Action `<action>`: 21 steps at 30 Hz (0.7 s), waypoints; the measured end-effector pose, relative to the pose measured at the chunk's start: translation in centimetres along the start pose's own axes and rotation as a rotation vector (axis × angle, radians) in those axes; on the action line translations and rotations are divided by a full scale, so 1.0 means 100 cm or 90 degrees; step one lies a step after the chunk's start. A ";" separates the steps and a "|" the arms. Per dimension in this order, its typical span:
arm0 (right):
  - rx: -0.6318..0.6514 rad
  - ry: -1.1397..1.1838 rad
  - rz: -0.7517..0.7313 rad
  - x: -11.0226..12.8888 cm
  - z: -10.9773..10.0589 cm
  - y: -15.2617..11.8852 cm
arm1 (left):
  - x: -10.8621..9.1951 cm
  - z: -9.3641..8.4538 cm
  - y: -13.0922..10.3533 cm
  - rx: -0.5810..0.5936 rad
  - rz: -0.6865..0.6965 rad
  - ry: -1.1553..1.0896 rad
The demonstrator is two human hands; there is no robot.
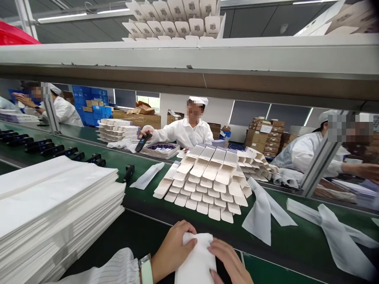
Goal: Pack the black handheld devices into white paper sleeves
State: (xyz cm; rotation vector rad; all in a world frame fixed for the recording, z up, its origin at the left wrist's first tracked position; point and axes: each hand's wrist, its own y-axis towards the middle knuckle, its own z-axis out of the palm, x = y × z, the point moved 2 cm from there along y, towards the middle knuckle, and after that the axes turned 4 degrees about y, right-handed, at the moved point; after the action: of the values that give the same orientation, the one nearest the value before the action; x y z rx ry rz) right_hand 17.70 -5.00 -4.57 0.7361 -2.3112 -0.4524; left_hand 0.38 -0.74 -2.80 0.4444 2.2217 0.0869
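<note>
Green surface (140,200), open-ended boxes (207,185) piled on it, co-worker (183,132) in white across. From where I stand: white sheet (195,262) sits between the person's two hands, near side of the pile, apart from it. Left hand (174,246) clamped on its upper left edge, thumb on top. Right hand (229,258) touches its right edge, fingers bent; can't tell if gripping. Sheet stack (59,197) off to the left.

Cartons (207,182) block ahead, sheets (59,201) block left; a gap lies between.
</note>
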 end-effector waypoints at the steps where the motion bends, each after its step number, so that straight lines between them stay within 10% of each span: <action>1: -0.027 -0.023 0.007 -0.005 0.002 0.006 | 0.000 0.000 0.001 0.005 0.008 -0.009; 21: -0.026 0.097 0.035 -0.012 0.023 0.058 | 0.002 -0.003 0.003 -0.021 0.052 -0.038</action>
State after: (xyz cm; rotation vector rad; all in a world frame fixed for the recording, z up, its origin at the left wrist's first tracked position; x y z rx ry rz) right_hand 14.61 0.55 -3.93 0.6625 -2.1678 -0.4032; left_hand 0.15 -0.36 -2.71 0.5128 2.1398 0.1522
